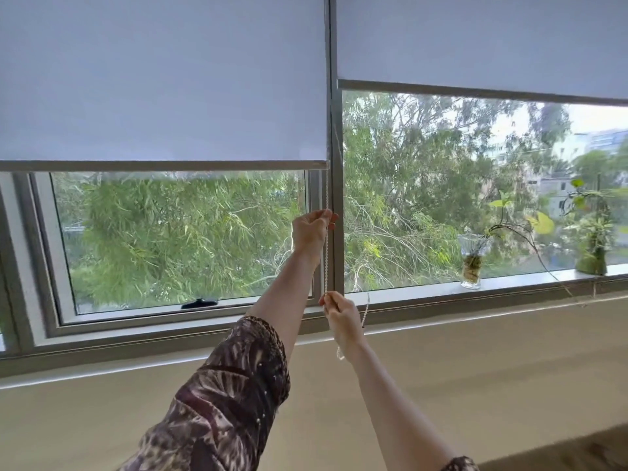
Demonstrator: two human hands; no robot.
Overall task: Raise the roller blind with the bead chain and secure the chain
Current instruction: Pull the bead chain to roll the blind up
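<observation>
Head view: left hand [311,229] and right hand [341,316] pinch the bead chain [325,266]; a hard tug might snap it.

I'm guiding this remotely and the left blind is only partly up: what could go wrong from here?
The left hand and right hand both pinch the bead chain; pulling the wrong strand would probably lower the left blind. The slack loop by the right hand could snag. It hangs loose and nothing secures it yet.
</observation>
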